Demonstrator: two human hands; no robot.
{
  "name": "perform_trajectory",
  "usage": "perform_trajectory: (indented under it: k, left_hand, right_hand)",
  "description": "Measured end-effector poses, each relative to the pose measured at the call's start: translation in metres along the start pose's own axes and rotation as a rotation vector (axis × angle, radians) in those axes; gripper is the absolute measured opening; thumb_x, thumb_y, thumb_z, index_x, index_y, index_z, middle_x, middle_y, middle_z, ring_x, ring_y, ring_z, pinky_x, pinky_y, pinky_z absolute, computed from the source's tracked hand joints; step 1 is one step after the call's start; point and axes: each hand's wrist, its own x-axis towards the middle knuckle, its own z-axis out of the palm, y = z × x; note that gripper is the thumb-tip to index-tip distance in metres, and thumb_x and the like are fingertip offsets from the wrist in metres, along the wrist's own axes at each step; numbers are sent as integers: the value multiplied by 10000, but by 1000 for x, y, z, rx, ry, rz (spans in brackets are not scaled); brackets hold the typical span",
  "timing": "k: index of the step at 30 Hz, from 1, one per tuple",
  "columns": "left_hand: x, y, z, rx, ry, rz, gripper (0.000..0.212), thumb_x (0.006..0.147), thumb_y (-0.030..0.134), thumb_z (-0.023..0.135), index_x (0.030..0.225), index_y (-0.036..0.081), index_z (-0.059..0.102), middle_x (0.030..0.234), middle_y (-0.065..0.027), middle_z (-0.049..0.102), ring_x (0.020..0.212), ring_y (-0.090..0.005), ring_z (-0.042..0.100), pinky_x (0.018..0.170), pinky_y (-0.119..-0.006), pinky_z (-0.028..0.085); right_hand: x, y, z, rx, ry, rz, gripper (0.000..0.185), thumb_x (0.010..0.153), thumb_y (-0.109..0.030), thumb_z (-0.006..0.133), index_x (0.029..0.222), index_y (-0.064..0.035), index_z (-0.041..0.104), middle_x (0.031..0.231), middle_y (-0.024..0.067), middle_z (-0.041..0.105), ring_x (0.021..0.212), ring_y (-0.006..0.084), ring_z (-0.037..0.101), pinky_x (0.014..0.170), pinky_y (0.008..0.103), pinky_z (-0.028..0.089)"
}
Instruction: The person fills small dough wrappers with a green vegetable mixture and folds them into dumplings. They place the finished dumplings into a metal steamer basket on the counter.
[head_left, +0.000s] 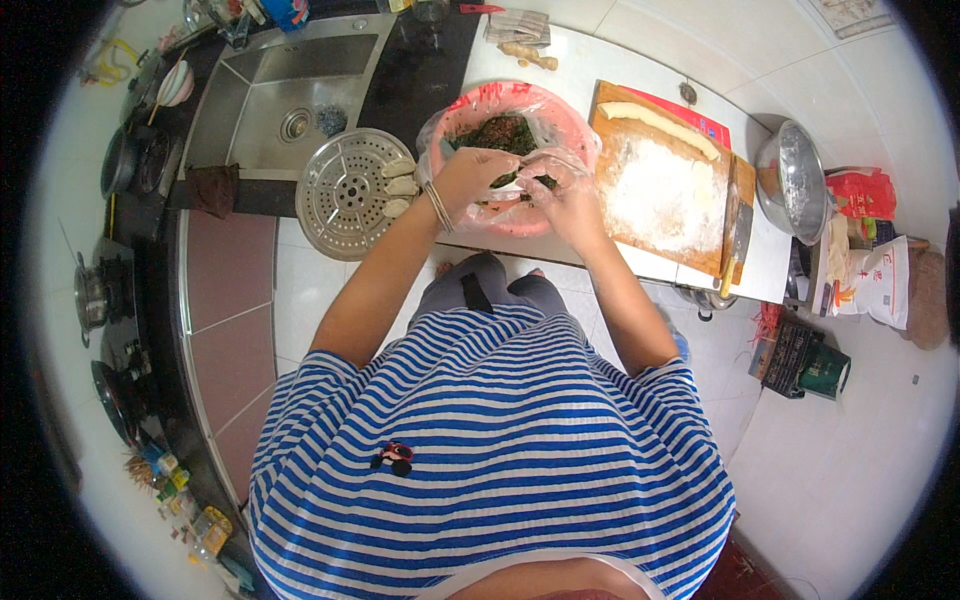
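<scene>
My left hand (474, 178) and my right hand (561, 186) meet over a pink basin (577, 112) lined with a clear plastic bag. Between their fingertips they hold a pale dumpling wrapper (501, 194), mostly covered by the fingers. Flour whitens my right fingers. Dark green chopped filling (495, 135) with a brownish patch lies inside the basin. Left of it, a round perforated metal steamer tray (330, 202) carries three dumplings (401, 186) in a column along its right side. The tray partly overhangs the counter edge.
To the right, a floured wooden board (622, 202) bears a long dough roll (660, 129). A knife (739, 240) rests at its right edge. Beyond are a metal bowl (787, 180) and a flour bag (877, 281). Ginger (529, 55) lies behind the basin; a steel sink (277, 97) is left.
</scene>
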Motion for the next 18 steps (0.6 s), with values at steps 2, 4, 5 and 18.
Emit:
perform_trajectory:
  k: [2,4,5,18]
  left_hand:
    - [-2,0,2,-53,-14,17,277,868,160,561,1048,-42,618,959,-104,644,863,-138,615,734,-251,515]
    - [-4,1,2,-200,-16,-33,285,849,134,573,1064,-50,611,985,-113,639,885,-150,612,770,-258,509]
    - [-6,2,3,-197,-26,-41,291,844,125,576,1073,-52,607,994,-113,639,891,-155,611,784,-261,506]
    - [10,-33,-19,543,-72,395,293,874,187,538,1067,-25,594,1022,-78,620,934,-152,608,791,-271,519]
  right_hand:
    - [-1,-1,0,-84,49,-88,96,742,-42,666,825,-40,617,902,107,614,894,296,586,783,371,459]
    - [-3,-3,1,-164,85,-176,93,732,-42,659,816,-39,620,881,111,614,865,302,587,765,383,463]
    - [-5,-3,2,-203,99,-222,95,720,-43,656,808,-35,622,871,115,613,844,307,589,755,391,468]
    - [4,-2,0,-113,14,-107,88,749,-16,650,824,-28,604,866,104,618,849,276,593,772,350,460]
